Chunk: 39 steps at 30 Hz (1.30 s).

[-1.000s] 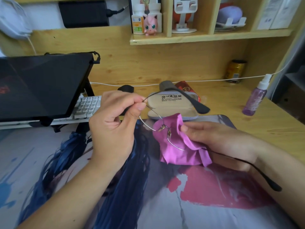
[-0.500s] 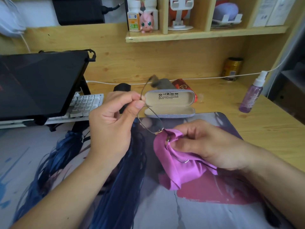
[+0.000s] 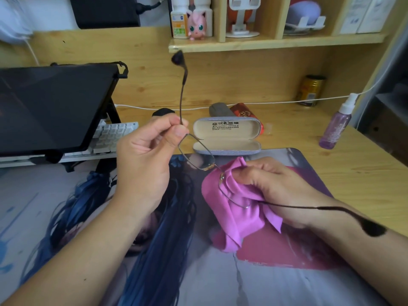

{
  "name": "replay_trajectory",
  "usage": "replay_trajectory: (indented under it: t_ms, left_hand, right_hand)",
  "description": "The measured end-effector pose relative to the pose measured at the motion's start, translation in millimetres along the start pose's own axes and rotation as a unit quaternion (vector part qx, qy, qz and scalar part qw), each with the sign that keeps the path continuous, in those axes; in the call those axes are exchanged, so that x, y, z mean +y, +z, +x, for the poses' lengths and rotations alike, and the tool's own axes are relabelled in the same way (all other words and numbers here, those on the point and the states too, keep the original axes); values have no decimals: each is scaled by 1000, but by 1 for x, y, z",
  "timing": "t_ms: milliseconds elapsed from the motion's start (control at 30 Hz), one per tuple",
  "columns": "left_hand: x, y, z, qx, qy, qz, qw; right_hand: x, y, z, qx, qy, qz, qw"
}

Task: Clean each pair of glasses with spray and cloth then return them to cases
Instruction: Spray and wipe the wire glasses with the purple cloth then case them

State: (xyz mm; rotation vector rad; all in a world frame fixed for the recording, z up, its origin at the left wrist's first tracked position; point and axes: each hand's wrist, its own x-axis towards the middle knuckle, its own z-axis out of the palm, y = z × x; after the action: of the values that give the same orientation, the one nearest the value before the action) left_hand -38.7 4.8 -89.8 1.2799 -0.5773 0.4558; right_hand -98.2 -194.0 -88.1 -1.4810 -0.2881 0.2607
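- Wooden desk (image 3: 276, 133) with a shelf above it; a printed desk mat (image 3: 198, 272) covers the near part.
- Glasses (image 3: 196, 156) are held above the mat, between the two hands, both temple arms unfolded; one arm points up toward the shelf, the other runs back over the right wrist.
- Left hand (image 3: 143, 166): fingers curled, thumb and forefinger pinching the frame at the hinge corner of one lens.
- Right hand (image 3: 271, 184): fingers curled round a pink cloth (image 3: 234, 208), which is wrapped about the other lens; the lens itself is mostly hidden by the cloth.
- Glasses case (image 3: 226, 138) lies open on the desk just behind the mat edge, lid raised, printed text inside the lid.
- Spray bottle (image 3: 335, 127), purple with a white nozzle, stands upright at the right of the desk, well apart from the hands.
- Laptop (image 3: 53, 109) on a stand and a white keyboard (image 3: 110, 138) are noted at the left; a can (image 3: 309, 90) stands at the back wall.
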Motion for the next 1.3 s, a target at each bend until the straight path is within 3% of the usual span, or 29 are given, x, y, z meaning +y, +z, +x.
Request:
replay_trajectory:
  t_ms: [267, 367, 500, 733, 1000, 1167, 1300]
  left_hand:
    - [1, -6, 6, 23, 25, 45, 998]
    - [-2, -4, 4, -5, 40, 81, 996]
    - [-8, 0, 0, -29, 14, 65, 997]
    - [-11, -1, -1, -16, -34, 13, 999]
    - [-13, 0, -2, -42, -44, -15, 998]
    - [-12, -2, 1, -36, -48, -32, 998]
    - [-9, -5, 6, -15, -42, -38, 998]
  right_hand:
    - [-6, -13, -3, -106, 118, 106, 982]
    - [-8, -11, -5, -92, 124, 55, 987]
    - [-6, -6, -5, -31, 123, -2, 992]
    - [-3, 2, -4, 13, 73, -19, 997]
    - [-7, 10, -11, -37, 8, -148, 988]
    - [0, 1, -5, -29, 30, -62, 997]
    - [-1, -5, -6, -101, 85, 58, 990]
